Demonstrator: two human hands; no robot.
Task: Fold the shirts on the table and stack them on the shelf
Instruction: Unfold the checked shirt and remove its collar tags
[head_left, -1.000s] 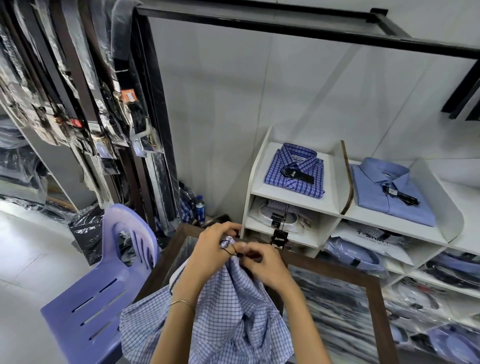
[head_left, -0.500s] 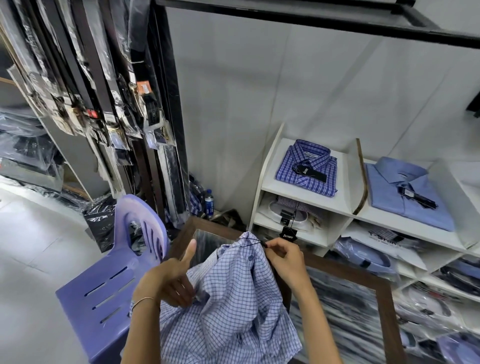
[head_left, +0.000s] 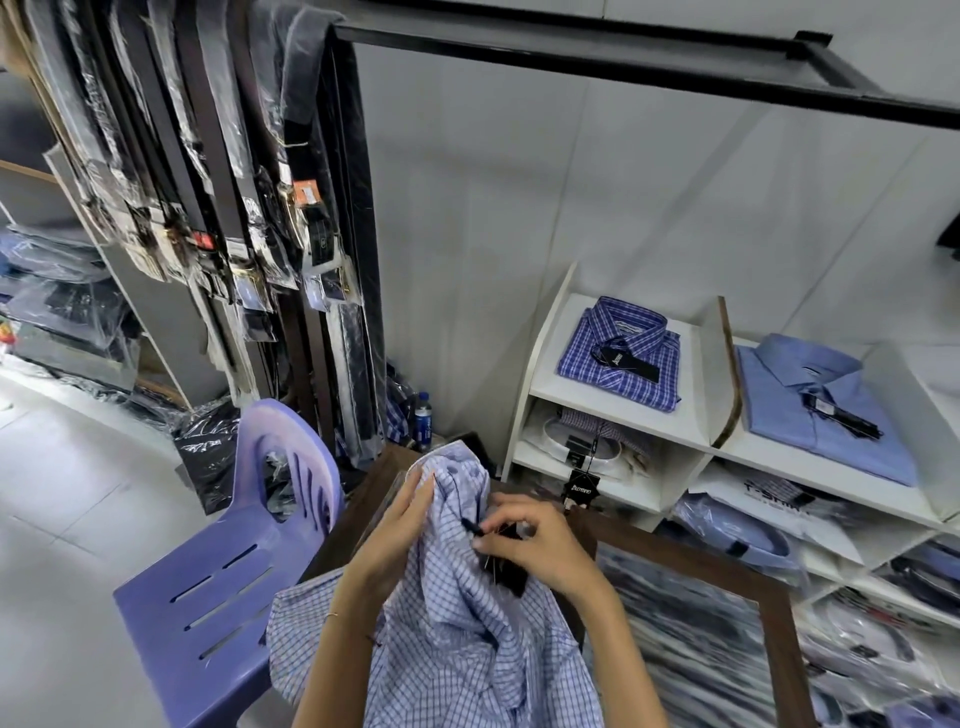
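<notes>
Head view, looking forward and down. I hold the checked blue-and-white shirt (head_left: 457, 623) bunched above the near edge of the wood-framed table (head_left: 769, 592), its lower cloth trailing down towards me, so that the collar end comes up where I can work on it. My left hand (head_left: 395, 530) lies against the raised fabric with the fingers nearly straight and extended upward along the fold; it steadies the cloth from the left, and whether the thumb grips behind the cloth I cannot tell. My right hand (head_left: 530, 545) is curled, its fingertips pinching a small dark fastener or tag string (head_left: 472, 527) at the shirt front, with a black hang tag (head_left: 511, 574) lying just below the palm; I judge that the tag is being positioned before folding begins, since the garment is not yet laid flat. The white shelf unit (head_left: 691, 431) stands beyond the table to the right, already bearing a folded dark-blue plaid shirt (head_left: 623, 358) in one upper bay and a folded light-blue shirt (head_left: 831, 410) in the adjacent bay, each collar-up with its tag on top, which indicates the finish required. A purple plastic chair (head_left: 228, 577) stands just beside the table on my left, and bagged belts (head_left: 218, 171) hang from the black rack (head_left: 571, 52) behind it.
</notes>
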